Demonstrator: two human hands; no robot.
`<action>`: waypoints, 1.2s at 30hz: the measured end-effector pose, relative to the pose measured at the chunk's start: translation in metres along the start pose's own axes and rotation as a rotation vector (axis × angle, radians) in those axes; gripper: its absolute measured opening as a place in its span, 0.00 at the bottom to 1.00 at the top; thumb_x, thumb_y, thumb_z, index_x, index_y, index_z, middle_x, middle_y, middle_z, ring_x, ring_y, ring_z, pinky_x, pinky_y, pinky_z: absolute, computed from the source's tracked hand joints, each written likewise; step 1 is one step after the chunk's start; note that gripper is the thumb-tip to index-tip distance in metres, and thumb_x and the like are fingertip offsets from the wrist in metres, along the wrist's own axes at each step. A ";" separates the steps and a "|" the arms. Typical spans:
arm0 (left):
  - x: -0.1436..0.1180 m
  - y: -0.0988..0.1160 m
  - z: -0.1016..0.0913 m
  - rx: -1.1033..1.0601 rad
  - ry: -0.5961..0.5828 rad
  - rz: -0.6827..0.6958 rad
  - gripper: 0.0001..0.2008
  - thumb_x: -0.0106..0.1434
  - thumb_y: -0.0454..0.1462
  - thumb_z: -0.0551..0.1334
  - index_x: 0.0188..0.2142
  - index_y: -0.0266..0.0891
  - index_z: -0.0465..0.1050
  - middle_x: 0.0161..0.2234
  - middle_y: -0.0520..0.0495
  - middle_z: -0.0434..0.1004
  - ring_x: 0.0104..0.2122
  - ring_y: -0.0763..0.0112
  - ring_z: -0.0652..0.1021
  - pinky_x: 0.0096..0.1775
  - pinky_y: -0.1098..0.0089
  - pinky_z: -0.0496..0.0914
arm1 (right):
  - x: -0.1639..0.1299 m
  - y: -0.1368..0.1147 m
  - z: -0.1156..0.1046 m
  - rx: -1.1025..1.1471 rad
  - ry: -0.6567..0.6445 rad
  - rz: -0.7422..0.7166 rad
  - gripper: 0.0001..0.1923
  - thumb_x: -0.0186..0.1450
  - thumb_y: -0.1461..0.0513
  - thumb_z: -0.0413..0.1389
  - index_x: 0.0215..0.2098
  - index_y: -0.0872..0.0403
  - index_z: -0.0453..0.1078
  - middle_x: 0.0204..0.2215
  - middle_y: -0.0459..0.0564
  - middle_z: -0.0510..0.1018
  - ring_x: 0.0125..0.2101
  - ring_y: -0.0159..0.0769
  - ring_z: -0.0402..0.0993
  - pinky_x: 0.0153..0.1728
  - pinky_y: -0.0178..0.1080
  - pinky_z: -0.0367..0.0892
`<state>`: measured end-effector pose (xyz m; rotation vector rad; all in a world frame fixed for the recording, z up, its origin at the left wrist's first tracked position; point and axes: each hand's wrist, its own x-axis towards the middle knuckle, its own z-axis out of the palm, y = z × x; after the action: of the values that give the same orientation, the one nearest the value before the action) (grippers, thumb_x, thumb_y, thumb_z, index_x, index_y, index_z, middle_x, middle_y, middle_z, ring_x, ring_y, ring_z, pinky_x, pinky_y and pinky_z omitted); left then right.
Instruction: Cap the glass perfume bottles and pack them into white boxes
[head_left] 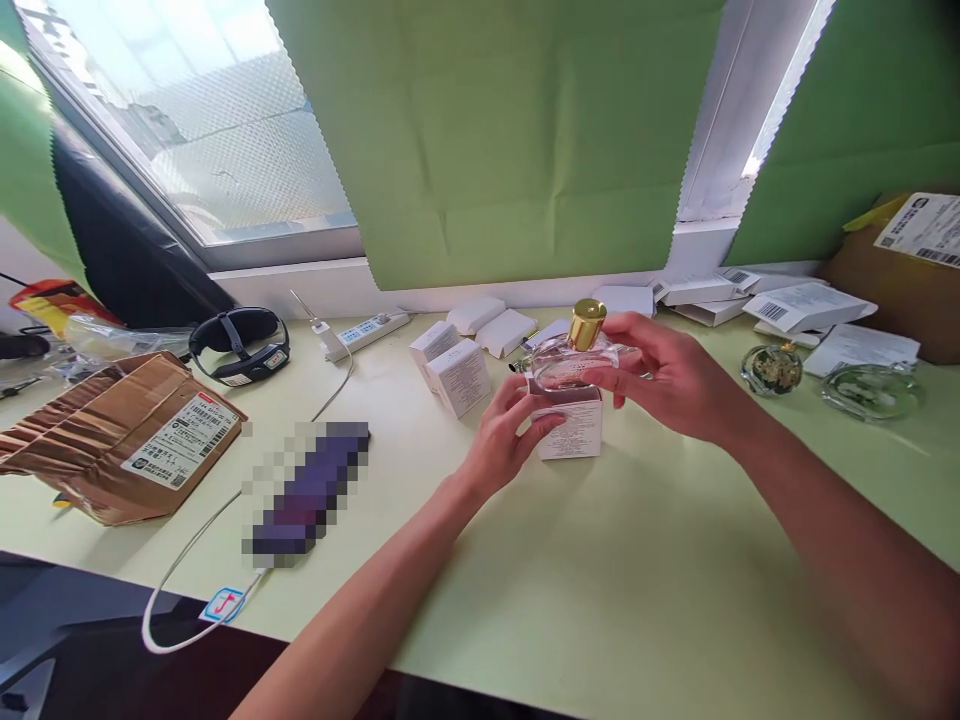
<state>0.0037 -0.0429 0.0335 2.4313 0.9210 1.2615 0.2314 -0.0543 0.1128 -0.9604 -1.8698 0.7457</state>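
My right hand (pixel 664 375) grips a clear glass perfume bottle (pixel 568 362) with a gold cap (pixel 586 322), held just above a small white box (pixel 574 428) that stands on the pale green table (pixel 600 580). My left hand (pixel 504 436) clasps the left side of that white box, with the thumb against its front. The bottle's base sits at the box's open top.
Two white boxes (pixel 452 366) stand left of my hands, with more flat white boxes (pixel 491 322) behind. A power strip (pixel 365 331), a black headband device (pixel 241 346) and a crushed cardboard box (pixel 120 435) lie left. Two glass bottles (pixel 772 367) and a cardboard parcel (pixel 904 270) are right.
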 end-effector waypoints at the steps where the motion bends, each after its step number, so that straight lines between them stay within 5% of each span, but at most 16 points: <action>1: 0.000 -0.001 0.000 -0.002 -0.014 0.001 0.10 0.69 0.39 0.60 0.49 0.46 0.74 0.50 0.41 0.73 0.51 0.60 0.75 0.51 0.60 0.71 | 0.000 0.000 -0.002 -0.019 0.004 -0.001 0.18 0.64 0.50 0.61 0.50 0.46 0.70 0.43 0.45 0.79 0.24 0.29 0.73 0.24 0.36 0.71; 8: 0.002 0.003 0.000 -0.059 0.001 -0.060 0.08 0.69 0.40 0.59 0.44 0.44 0.74 0.50 0.42 0.71 0.50 0.62 0.73 0.51 0.63 0.69 | 0.008 -0.003 -0.010 -0.111 -0.009 -0.045 0.18 0.64 0.49 0.61 0.49 0.44 0.72 0.45 0.46 0.79 0.30 0.35 0.75 0.25 0.37 0.71; 11: 0.005 0.005 0.000 -0.239 0.065 -0.276 0.10 0.69 0.45 0.60 0.40 0.42 0.73 0.46 0.44 0.71 0.46 0.65 0.74 0.45 0.67 0.70 | 0.011 -0.003 -0.005 -0.048 0.035 -0.048 0.19 0.63 0.50 0.62 0.50 0.44 0.72 0.44 0.46 0.80 0.32 0.37 0.77 0.26 0.38 0.73; 15: 0.009 0.003 -0.001 -0.682 0.005 -0.676 0.16 0.65 0.52 0.62 0.37 0.41 0.69 0.33 0.51 0.73 0.32 0.73 0.73 0.32 0.75 0.67 | 0.014 -0.006 -0.002 0.069 0.178 -0.048 0.19 0.62 0.50 0.63 0.48 0.46 0.71 0.42 0.45 0.79 0.36 0.38 0.78 0.23 0.34 0.74; 21: 0.006 -0.004 0.006 -1.098 0.021 -1.022 0.17 0.57 0.47 0.70 0.34 0.41 0.67 0.29 0.54 0.73 0.28 0.75 0.76 0.29 0.76 0.68 | 0.007 -0.001 -0.013 -0.045 0.235 0.052 0.19 0.63 0.50 0.62 0.48 0.50 0.73 0.44 0.50 0.81 0.41 0.38 0.78 0.29 0.33 0.73; 27: 0.005 -0.006 0.008 -1.242 0.091 -1.084 0.15 0.57 0.46 0.68 0.32 0.40 0.66 0.26 0.54 0.72 0.24 0.73 0.76 0.27 0.74 0.68 | -0.038 0.039 0.010 -0.230 0.282 0.372 0.23 0.62 0.44 0.60 0.46 0.52 0.72 0.45 0.56 0.82 0.38 0.46 0.79 0.38 0.47 0.73; 30: 0.006 -0.005 0.006 -1.242 0.152 -1.074 0.15 0.58 0.46 0.67 0.32 0.40 0.65 0.26 0.54 0.71 0.23 0.72 0.75 0.27 0.72 0.69 | -0.057 0.063 0.029 -0.331 0.272 0.415 0.23 0.63 0.44 0.58 0.45 0.51 0.71 0.44 0.58 0.82 0.41 0.52 0.79 0.40 0.50 0.72; 36: 0.005 -0.005 0.008 -1.254 0.231 -1.004 0.15 0.60 0.45 0.65 0.31 0.41 0.62 0.26 0.55 0.69 0.25 0.74 0.73 0.30 0.74 0.69 | -0.067 0.081 0.040 -0.334 0.240 0.498 0.26 0.63 0.44 0.57 0.50 0.53 0.69 0.49 0.60 0.79 0.28 0.41 0.77 0.36 0.47 0.71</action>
<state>0.0100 -0.0350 0.0301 0.7034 0.8022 1.1190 0.2427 -0.0737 0.0028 -1.6908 -1.5831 0.5731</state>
